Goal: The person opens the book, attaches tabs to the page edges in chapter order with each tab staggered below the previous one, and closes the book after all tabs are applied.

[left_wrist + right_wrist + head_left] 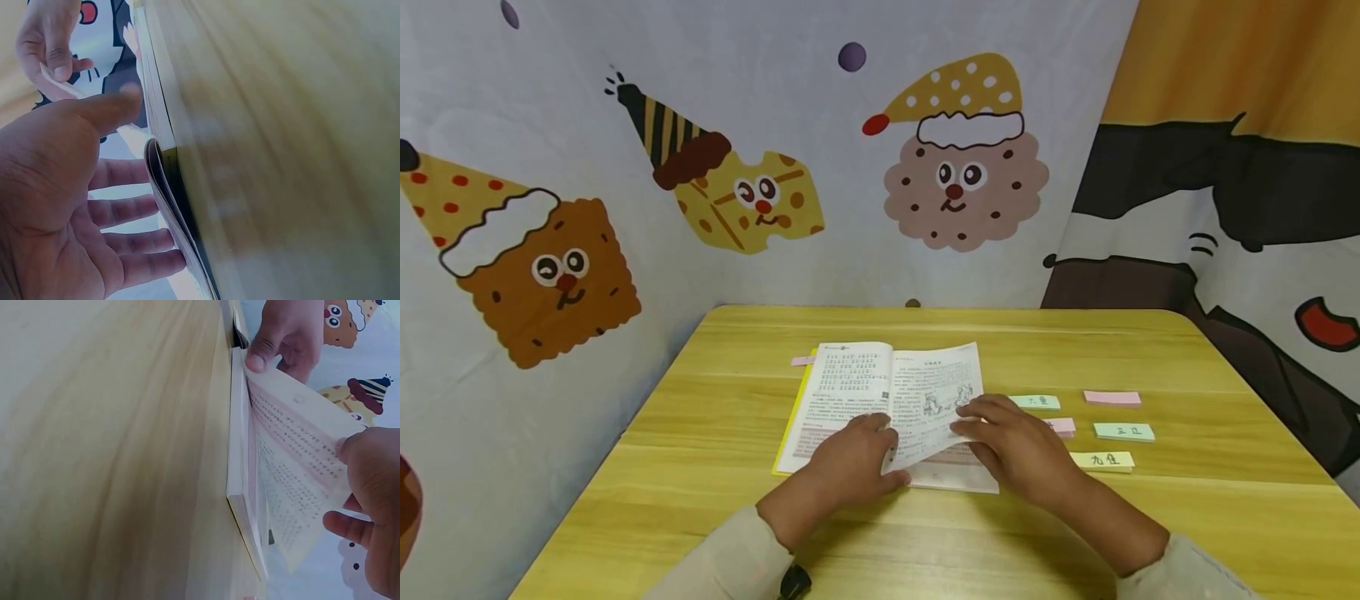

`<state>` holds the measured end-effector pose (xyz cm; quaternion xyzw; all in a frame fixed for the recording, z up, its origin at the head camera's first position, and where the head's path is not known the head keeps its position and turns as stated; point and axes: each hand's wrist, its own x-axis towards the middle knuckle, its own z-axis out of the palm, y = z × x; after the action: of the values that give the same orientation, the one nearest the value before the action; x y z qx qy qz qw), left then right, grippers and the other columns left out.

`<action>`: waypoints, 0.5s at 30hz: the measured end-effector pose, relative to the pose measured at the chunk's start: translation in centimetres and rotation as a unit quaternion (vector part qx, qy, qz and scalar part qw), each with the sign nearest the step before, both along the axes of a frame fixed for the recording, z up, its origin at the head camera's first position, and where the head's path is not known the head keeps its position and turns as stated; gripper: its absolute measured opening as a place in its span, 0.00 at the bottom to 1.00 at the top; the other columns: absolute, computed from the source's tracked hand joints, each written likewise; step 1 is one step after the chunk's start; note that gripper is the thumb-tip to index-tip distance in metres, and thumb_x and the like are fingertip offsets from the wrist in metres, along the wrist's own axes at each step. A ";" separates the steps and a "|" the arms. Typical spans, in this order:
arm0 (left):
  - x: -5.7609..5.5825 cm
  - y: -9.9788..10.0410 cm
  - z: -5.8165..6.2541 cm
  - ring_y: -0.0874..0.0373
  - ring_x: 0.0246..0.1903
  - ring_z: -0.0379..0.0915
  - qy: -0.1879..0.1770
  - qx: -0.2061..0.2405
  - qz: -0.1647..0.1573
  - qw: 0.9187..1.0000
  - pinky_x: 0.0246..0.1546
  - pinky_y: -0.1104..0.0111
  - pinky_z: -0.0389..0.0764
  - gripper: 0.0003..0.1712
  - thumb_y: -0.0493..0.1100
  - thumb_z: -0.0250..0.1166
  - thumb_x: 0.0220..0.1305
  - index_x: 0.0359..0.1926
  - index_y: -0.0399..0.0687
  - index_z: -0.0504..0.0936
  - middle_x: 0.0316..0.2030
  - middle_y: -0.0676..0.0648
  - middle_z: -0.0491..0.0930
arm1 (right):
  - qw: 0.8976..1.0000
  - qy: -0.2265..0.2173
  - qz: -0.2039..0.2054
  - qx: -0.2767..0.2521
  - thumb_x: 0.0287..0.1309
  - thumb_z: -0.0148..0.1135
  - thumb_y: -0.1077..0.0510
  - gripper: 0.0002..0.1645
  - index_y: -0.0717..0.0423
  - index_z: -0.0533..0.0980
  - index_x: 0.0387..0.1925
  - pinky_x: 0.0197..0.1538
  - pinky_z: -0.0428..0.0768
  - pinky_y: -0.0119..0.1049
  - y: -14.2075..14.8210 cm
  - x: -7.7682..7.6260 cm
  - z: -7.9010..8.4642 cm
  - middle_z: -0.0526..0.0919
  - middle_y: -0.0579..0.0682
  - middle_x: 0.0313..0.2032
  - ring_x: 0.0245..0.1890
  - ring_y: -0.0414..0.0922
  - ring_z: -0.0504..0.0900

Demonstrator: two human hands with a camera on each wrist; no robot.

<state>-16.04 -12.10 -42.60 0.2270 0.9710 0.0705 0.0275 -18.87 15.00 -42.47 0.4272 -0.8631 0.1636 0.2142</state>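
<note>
An open book (842, 408) with a yellow cover edge and printed text lies on the table, a pink slip (802, 361) poking out at its left side. My right hand (1018, 446) pinches a loose page (300, 440) between thumb and fingers near its outer edge, and that page stands raised off the right half of the book. It carries text and small line drawings. My left hand (853, 458) rests across the lower part of the book near the spine. In the left wrist view its fingers (134, 212) are extended against the book's pages, thumb apart from them.
Right of the book, on the wooden table (700, 517), lie small stacks of paper slips with handwriting: green (1123, 432), yellow (1105, 461), pink (1111, 398) and another green (1037, 402). A cartoon-printed cloth (775, 100) hangs behind the table.
</note>
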 end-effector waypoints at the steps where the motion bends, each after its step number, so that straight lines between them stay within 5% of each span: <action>1: 0.0 0.0 0.0 0.46 0.65 0.70 0.000 -0.001 0.001 1.000 0.61 0.57 0.76 0.26 0.64 0.68 0.64 0.47 0.48 0.84 0.64 0.43 0.76 | 1.000 0.003 -0.002 -0.002 0.53 0.77 0.63 0.19 0.49 0.87 0.48 0.47 0.84 0.44 -0.1 0.1 0.0 0.83 0.48 0.54 0.58 0.49 0.78; 9: -0.2 0.0 0.0 0.48 0.63 0.72 0.002 0.005 0.003 1.000 0.60 0.56 0.76 0.22 0.57 0.64 0.70 0.52 0.45 0.83 0.62 0.44 0.77 | 0.997 -0.001 -0.069 -0.029 0.57 0.76 0.56 0.39 0.56 0.72 0.69 0.32 0.83 0.40 -0.1 0.7 0.3 0.75 0.54 0.65 0.64 0.54 0.74; 15: -0.4 -0.1 -0.1 0.50 0.57 0.77 0.000 0.039 0.025 0.999 0.51 0.55 0.81 0.27 0.59 0.57 0.76 0.58 0.42 0.79 0.55 0.46 0.81 | 0.996 -0.036 -0.078 0.025 0.57 0.76 0.54 0.25 0.55 0.82 0.56 0.39 0.85 0.43 0.2 0.8 -0.4 0.80 0.52 0.60 0.59 0.51 0.80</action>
<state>-16.41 -12.15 -42.66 0.2038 0.9728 0.1092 0.0170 -18.04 15.21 -42.90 0.3573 -0.9048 0.1398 0.1847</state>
